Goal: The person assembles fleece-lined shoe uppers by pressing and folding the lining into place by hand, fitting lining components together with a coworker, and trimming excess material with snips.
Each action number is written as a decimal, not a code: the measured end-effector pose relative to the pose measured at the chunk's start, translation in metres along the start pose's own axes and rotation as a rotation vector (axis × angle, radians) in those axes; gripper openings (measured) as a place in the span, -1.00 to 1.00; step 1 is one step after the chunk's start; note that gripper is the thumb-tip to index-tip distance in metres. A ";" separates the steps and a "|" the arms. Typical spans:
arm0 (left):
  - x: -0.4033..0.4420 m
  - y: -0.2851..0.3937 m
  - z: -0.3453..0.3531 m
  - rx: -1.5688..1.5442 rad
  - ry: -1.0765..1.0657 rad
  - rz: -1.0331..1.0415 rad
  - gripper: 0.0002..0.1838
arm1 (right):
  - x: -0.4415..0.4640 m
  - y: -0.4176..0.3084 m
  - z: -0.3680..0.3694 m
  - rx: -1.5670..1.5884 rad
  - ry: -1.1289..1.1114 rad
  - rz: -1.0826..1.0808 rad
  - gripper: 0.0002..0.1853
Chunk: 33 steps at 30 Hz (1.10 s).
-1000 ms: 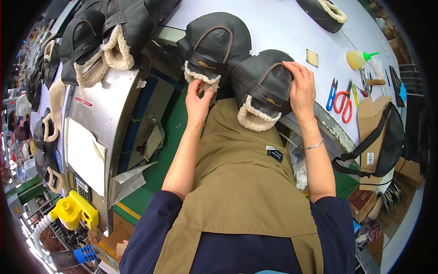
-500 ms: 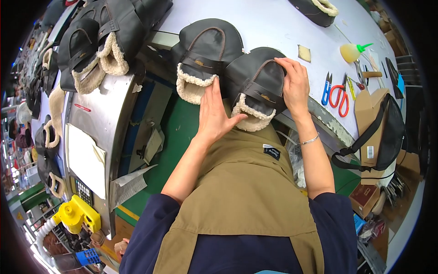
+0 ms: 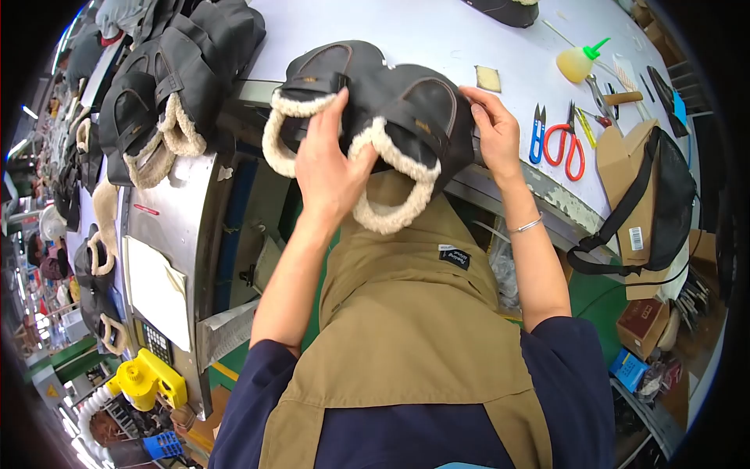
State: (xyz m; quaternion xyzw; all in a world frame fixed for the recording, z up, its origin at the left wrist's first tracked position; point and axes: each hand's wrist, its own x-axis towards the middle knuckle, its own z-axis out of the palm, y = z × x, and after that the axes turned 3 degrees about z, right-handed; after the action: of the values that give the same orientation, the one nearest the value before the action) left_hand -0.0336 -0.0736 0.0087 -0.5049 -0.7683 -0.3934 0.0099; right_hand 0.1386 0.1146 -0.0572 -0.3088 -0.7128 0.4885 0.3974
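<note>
Two black shoe uppers with cream fleece lining are side by side at the table's near edge: the left upper and the right upper. Each has a strap across the front and stitched seams. My left hand is between their fleece collars, fingers on the left upper and thumb against the right upper's collar; it grips them together. At the outer side of the right upper, my right hand has its fingertips closed on the edge. The exact pinch there is partly hidden.
Blue-handled snips, red-handled scissors, a green-tipped glue bottle and a hammer lie at right. A pile of similar uppers is at left, above a metal stand. A black bag hangs at right.
Both uppers have tilted up, so their fleece openings show wider. My left hand has shifted left, its thumb now at the right upper's collar. My right hand has moved slightly left.
</note>
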 end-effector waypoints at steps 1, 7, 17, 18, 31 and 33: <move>0.014 0.005 -0.002 0.031 0.000 0.001 -0.33 | 0.000 -0.003 0.001 0.005 0.058 -0.026 -0.71; 0.086 0.000 0.003 -0.172 -0.142 -0.186 -0.53 | -0.006 -0.009 0.001 -0.004 0.254 -0.072 -0.69; 0.049 -0.002 -0.053 -1.386 -0.038 -0.719 -0.59 | -0.008 -0.014 0.004 0.038 0.141 0.047 -0.76; 0.036 -0.021 -0.042 -1.593 -0.109 -0.678 -0.54 | -0.008 -0.012 0.003 0.059 0.123 0.066 -0.75; -0.065 -0.086 0.029 -2.168 -0.252 -0.638 -0.37 | 0.002 -0.023 0.025 0.132 -0.057 0.156 -0.68; -0.065 -0.083 0.026 -2.133 -0.271 -0.640 -0.37 | 0.007 -0.035 0.026 -0.125 -0.154 0.206 -0.71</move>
State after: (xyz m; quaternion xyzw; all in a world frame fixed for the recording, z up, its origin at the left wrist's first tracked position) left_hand -0.0567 -0.1224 -0.0856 -0.0730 -0.1274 -0.7765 -0.6128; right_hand 0.1101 0.0971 -0.0278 -0.3663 -0.7346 0.5037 0.2694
